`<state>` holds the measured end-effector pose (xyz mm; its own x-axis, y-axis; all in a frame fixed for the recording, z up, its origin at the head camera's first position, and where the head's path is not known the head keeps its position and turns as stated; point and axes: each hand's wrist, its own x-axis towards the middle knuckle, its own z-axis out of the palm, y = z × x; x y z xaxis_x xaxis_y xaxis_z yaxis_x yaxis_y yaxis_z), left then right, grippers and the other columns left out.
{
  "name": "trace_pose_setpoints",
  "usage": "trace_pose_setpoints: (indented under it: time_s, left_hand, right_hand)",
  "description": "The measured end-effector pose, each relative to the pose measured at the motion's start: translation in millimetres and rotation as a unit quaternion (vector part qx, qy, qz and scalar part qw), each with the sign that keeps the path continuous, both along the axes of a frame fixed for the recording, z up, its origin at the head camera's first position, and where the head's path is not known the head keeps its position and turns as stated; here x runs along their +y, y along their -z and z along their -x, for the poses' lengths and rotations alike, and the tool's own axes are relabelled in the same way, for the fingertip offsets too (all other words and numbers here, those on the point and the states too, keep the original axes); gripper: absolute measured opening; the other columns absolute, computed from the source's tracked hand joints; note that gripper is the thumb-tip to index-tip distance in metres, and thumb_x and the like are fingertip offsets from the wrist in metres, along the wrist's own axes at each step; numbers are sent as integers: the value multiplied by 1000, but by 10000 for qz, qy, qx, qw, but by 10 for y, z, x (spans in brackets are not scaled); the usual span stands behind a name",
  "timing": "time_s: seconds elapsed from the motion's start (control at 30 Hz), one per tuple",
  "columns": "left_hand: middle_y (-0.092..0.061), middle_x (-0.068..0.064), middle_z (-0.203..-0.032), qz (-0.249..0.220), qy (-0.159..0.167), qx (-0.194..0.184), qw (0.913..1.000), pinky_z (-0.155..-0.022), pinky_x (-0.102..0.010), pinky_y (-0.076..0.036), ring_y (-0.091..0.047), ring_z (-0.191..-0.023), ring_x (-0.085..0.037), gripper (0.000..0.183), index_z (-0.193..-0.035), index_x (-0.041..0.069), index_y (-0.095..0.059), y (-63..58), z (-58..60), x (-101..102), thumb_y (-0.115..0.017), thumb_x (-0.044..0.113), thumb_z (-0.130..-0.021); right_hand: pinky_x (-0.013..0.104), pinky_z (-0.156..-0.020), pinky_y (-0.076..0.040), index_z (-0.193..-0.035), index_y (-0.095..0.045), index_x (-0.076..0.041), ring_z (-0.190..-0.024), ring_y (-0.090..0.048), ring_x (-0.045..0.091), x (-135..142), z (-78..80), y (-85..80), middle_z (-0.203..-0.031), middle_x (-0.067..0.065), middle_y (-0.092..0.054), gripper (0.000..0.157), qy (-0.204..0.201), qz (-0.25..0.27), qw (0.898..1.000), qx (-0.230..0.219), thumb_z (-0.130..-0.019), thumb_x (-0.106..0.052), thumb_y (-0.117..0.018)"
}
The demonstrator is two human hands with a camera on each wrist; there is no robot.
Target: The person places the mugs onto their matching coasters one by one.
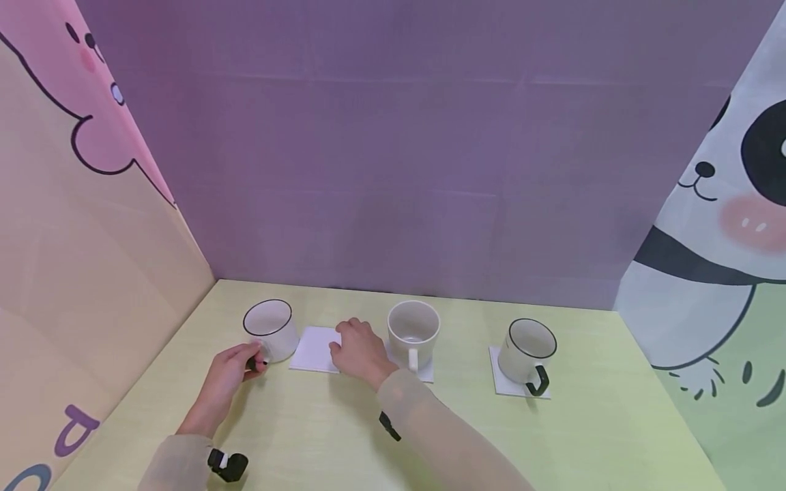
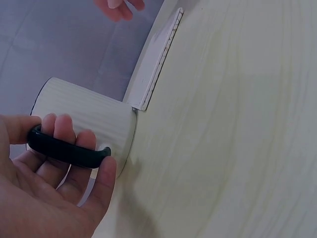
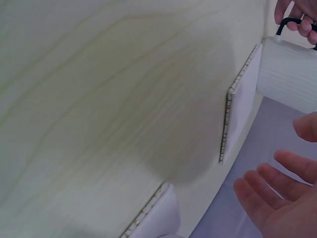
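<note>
My left hand (image 1: 230, 378) grips the black handle (image 2: 67, 151) of a white mug (image 1: 279, 337) with a dark rim, at the left of the table. The mug stands upright, its base beside the left edge of a square white coaster (image 1: 312, 351); whether it rests fully on the table I cannot tell. Over the right part of that coaster hovers my right hand (image 1: 362, 351), fingers loosely bent and apart, holding nothing. The right wrist view shows this hand (image 3: 287, 193) with a gap between thumb and fingers.
Just right of my right hand, a white mug (image 1: 414, 327) with a white handle stands on a second coaster (image 1: 426, 374). Farther right, a dark-rimmed mug (image 1: 525, 354) with a black handle sits on another coaster (image 1: 503, 385). A purple backdrop (image 1: 399, 170) rises behind the table.
</note>
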<state>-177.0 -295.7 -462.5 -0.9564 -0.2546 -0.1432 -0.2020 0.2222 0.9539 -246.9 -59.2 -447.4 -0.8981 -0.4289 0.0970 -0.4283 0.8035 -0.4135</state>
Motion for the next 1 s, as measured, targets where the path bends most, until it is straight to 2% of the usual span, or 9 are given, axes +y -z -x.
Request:
trace_pose_setpoints:
  time_s: [0.43,0.6,0.73,0.83,1.0]
  left_hand:
    - [-58,-4,-90,11,-45,-65,10000,-77,-21,-53,-57,-83,-13,38,-107,-11,-59,-31,-16,16,-45,24,-110]
    - [-59,-5,-90,29,-19,-49,10000,-78,-21,-53,-57,-84,-13,38,-106,-11,-60,-27,-14,22,-44,24,-110]
    - [-58,-4,-88,-5,-43,20,10000,-77,-22,-53,-57,-82,-12,37,-104,-11,-60,-17,-6,18,-45,23,-109]
    - [-58,-2,-86,-25,-69,81,9999,-76,-22,-53,-57,-80,-11,36,-101,-11,-60,-5,0,12,-45,21,-109]
    - [-57,-1,-84,-47,-74,130,9999,-76,-22,-53,-57,-79,-10,36,-99,-11,-59,9,7,2,-45,20,-109]
  right_hand:
    - [37,-88,-53,-134,-63,-8,-112,-57,24,-24,43,181,-128,6,-62,41,-204,-749,9970,-25,-99,-29,-58]
    - [37,-91,-52,-125,-66,-8,-112,-57,26,-1,66,278,-128,6,-63,35,-382,-1092,9927,332,-97,-28,-60]
    - [37,-94,-50,-126,-66,-8,-116,-57,26,10,101,347,-133,5,-62,36,-464,-1189,9906,488,-97,-28,-60]
    - [38,-96,-49,-126,-66,-9,-118,-55,26,13,108,357,-137,5,-60,36,-502,-1221,9904,401,-97,-29,-60]
    - [39,-97,-48,-108,-68,-11,-120,-54,27,16,101,332,-139,4,-59,23,-502,-1256,9906,196,-97,-30,-61]
